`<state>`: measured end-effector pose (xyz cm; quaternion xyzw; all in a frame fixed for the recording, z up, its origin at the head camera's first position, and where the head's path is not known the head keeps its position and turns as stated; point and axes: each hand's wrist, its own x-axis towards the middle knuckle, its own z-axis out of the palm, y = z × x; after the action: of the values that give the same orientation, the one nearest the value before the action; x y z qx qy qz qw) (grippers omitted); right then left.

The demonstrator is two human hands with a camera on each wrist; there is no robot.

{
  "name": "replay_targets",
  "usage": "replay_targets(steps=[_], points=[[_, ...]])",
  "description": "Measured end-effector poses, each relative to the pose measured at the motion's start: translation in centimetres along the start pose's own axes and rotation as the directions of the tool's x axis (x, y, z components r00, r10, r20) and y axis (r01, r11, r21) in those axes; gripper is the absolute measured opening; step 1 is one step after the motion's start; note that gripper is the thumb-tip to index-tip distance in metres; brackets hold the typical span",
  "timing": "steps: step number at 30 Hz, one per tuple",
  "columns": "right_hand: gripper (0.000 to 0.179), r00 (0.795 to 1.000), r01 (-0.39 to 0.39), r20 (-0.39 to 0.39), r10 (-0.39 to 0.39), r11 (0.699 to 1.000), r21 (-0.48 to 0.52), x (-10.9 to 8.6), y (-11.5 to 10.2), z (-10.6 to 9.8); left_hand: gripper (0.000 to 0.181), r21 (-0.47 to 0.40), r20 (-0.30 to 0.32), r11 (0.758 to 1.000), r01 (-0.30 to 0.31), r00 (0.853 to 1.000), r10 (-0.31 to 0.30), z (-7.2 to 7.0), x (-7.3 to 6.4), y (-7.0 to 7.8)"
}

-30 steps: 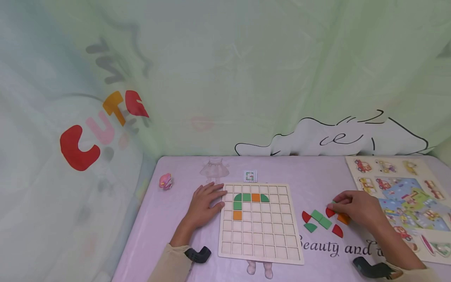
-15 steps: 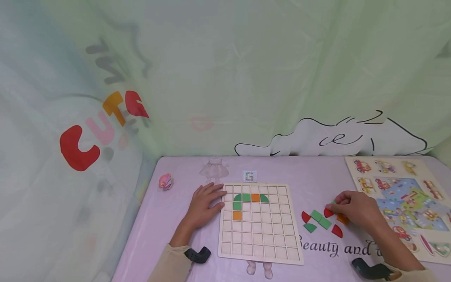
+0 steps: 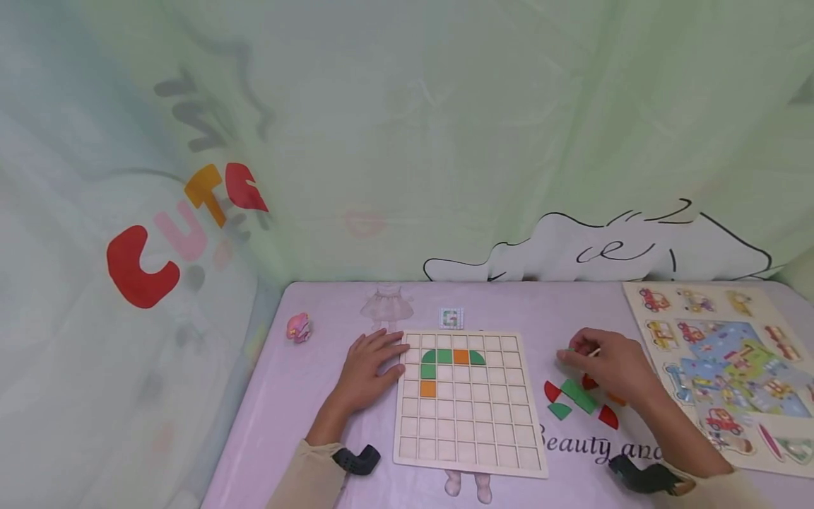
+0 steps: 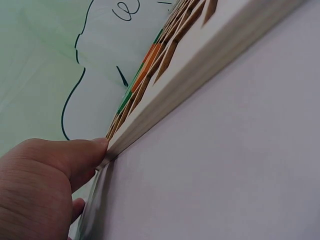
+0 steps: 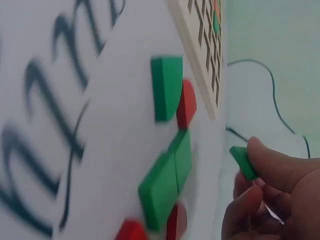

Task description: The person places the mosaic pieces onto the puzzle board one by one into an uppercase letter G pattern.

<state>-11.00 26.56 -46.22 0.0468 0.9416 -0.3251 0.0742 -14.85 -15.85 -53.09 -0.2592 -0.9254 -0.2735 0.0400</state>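
Observation:
My left hand (image 3: 369,375) rests at the left edge of a square wooden grid board (image 3: 483,431), fingers spread and fairly straight; its thumb (image 4: 85,152) touches the board's side. On the board, green tiles (image 3: 429,371) and orange tiles (image 3: 429,389) form a row with a short column down from its left end. Right of the board, my right hand (image 3: 613,364) pinches a small green tile (image 5: 242,162) between thumb and fingers, raised off the table. Part of that tile is hidden. Below this hand lie loose red quarter-round tiles (image 3: 608,417) and green tiles (image 3: 579,396).
A small card with a letter G (image 3: 451,318) lies behind the board. At the right is a picture puzzle board (image 3: 706,339) with vehicles. A pink figurine (image 3: 298,328) stands at the back left. An orange tile (image 3: 616,399) is partly covered by my right hand.
My right hand has lifted from the loose tiles and moved left and away from me, carrying the green tile. My left hand and the board have stayed put.

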Motion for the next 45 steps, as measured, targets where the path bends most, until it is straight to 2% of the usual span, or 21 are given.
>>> replay_targets(steps=[6,13,16,20,22,26,33,37,41,45], points=[[0.019,0.994,0.083,0.063,-0.086,0.995,0.048,0.1,-2.4,2.2,0.041,-0.010,0.005,1.000,0.003,1.000,-0.003,0.0,0.0,0.1],[0.013,0.974,0.078,0.192,-0.119,0.975,0.208,0.0,-5.6,4.7,0.042,0.001,0.007,1.000,0.002,1.000,-0.002,0.1,0.0,0.0],[0.011,0.956,0.119,0.234,-0.178,0.962,0.248,0.1,-6.8,5.8,0.042,0.001,0.010,1.000,0.005,1.000,-0.005,0.1,0.0,-0.1],[0.013,0.920,0.179,0.287,-0.266,0.939,0.295,0.1,-8.1,7.1,0.042,-0.007,0.011,1.000,0.008,1.000,-0.008,0.1,0.0,-0.1],[0.014,0.900,0.227,0.296,-0.320,0.924,0.308,0.1,-8.6,7.6,0.042,-0.010,0.008,1.000,0.007,1.000,-0.007,0.0,0.1,-0.1],[0.013,0.880,0.275,0.295,-0.371,0.906,0.321,0.1,-9.7,8.6,0.042,-0.013,0.006,1.000,0.008,1.000,-0.007,-0.1,0.1,0.0],[0.017,0.862,0.249,0.321,-0.392,0.880,0.404,0.0,-11.4,10.1,0.041,-0.014,0.015,1.000,0.013,1.000,-0.013,-0.1,0.0,0.0],[0.016,0.847,0.289,0.305,-0.436,0.858,0.424,-0.1,-12.1,10.8,0.041,-0.019,0.009,1.000,0.006,1.000,-0.005,0.0,0.1,-0.1],[0.014,0.846,0.299,0.297,-0.444,0.854,0.426,-0.1,-12.5,11.7,0.040,-0.008,-0.006,1.000,-0.008,1.000,0.008,0.1,0.1,-0.3],[0.013,0.855,0.247,0.323,-0.405,0.867,0.433,-0.2,-12.7,12.4,0.040,-0.002,-0.006,1.000,-0.011,1.000,0.011,0.1,0.1,-0.3]])
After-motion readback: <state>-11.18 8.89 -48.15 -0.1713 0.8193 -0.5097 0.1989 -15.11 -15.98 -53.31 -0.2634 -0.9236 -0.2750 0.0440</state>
